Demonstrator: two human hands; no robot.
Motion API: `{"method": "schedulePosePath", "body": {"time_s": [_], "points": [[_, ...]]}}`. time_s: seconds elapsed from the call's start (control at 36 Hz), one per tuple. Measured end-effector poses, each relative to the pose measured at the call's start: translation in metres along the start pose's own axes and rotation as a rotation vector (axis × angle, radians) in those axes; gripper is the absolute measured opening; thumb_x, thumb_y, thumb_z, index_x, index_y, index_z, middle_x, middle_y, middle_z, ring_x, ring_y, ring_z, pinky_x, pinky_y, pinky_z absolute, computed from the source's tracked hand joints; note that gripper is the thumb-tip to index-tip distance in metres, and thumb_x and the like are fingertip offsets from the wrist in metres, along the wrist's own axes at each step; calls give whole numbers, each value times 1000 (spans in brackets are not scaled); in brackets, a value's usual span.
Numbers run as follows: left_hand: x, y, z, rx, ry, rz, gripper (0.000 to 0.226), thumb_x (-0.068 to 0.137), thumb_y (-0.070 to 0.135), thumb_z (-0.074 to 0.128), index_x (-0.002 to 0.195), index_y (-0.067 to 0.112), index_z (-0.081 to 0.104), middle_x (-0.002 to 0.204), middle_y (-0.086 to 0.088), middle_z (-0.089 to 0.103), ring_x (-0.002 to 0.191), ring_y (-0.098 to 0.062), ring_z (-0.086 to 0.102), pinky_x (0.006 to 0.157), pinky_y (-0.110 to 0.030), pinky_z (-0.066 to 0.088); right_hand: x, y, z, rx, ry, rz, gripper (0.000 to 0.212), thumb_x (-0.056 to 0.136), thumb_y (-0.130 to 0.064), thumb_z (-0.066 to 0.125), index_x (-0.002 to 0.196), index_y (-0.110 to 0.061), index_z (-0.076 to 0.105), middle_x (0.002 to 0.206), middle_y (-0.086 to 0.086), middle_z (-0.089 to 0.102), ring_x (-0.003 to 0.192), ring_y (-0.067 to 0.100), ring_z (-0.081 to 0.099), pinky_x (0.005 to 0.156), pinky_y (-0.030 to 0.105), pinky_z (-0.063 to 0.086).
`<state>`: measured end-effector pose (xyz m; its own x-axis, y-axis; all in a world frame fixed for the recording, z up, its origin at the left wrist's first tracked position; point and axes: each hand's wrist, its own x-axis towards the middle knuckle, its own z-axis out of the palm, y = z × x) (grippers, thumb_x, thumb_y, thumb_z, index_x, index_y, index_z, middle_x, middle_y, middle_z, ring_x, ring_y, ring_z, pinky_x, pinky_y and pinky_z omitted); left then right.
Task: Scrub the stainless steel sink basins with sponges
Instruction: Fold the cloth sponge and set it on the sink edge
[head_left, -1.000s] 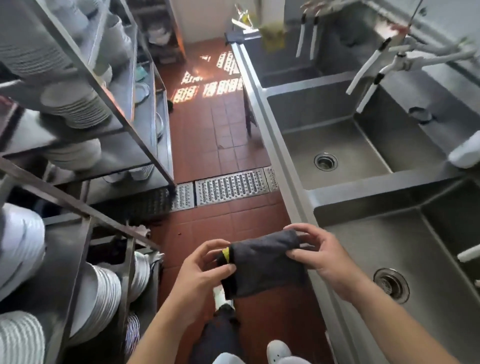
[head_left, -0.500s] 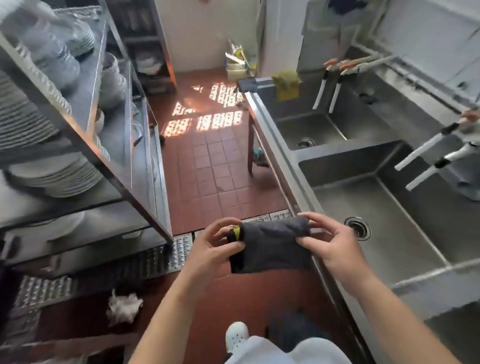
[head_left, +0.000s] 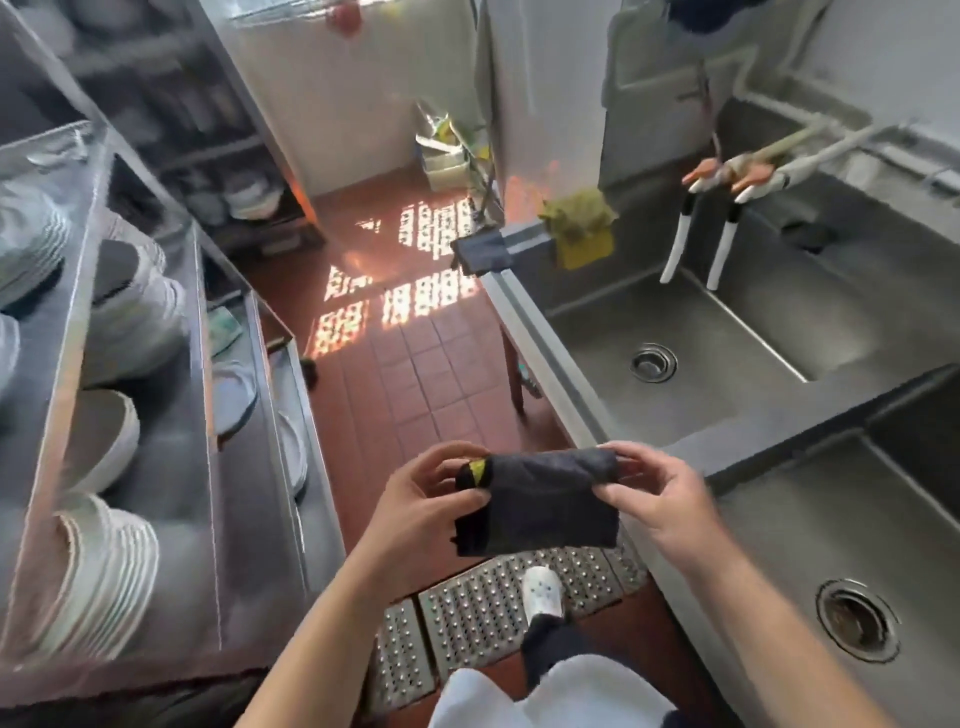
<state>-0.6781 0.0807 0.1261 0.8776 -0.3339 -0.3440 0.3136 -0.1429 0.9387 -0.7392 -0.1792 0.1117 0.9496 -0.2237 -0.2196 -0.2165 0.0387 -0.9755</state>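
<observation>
there, dark cloth-wrapped sponge (head_left: 540, 501)

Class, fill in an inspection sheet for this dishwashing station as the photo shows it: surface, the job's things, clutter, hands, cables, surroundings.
Surface: stainless steel sink basins, looking dry, each with a round drain; no sponge in them.
Job's things: dark scrubbing pad with a yellow corner, held in the air beside the sink's front rim.
Clutter: yellow-green cloth draped over the far basin's end wall; dark item on the back ledge, too blurred to name.
Hands: left hand and right hand each pinch one end of the pad.
Cables: nothing seen.
Surroundings: faucet spouts over the far basin; plate stacks on metal shelves; red tile floor with a drain grate.
</observation>
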Motion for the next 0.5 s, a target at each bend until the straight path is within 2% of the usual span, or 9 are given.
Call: {"method": "schedulePosePath", "body": {"time_s": [0.11,0.22,0.28,0.39,0.5], "points": [[75,38,-28,20,21,22,50,65,35,87,112,30,71,108,0,73,107,-21,68,77,-34,58,84,-16,19,-63,73,18,35,79,-4,79,109,-23,75,99,5,72,92,17,67,83,26,54],[140,60,-46,18,32,58,47,68,28,82,114,29,70,107,-1,72,102,-19,68,74,-28,56,156,-39,42,58,69,39,32,83,6,70,106,-14,76,92,15,70,81,14,65,72,21,53],[173,66,-56,-16,16,61,46,70,22,80,114,28,70,108,-2,71,103,-20,68,73,-27,56,188,-50,49,38,50,17,32,85,8,67,107,-13,75,94,19,71,81,11,65,74,23,54],[246,76,-79,-6,-138,62,55,70,11,76,121,27,67,111,-4,70,101,-19,68,76,-27,55,251,-72,57,4,41,-23,35,86,9,65,112,-14,71,97,9,73,82,-1,66,75,11,50],[330,86,-109,-26,-429,-6,72,72,3,75,137,27,55,107,3,63,97,-17,64,76,-30,54,316,-99,71,-83,15,-73,44,88,12,61,115,-22,70,110,1,75,101,6,67,88,14,50]]}}
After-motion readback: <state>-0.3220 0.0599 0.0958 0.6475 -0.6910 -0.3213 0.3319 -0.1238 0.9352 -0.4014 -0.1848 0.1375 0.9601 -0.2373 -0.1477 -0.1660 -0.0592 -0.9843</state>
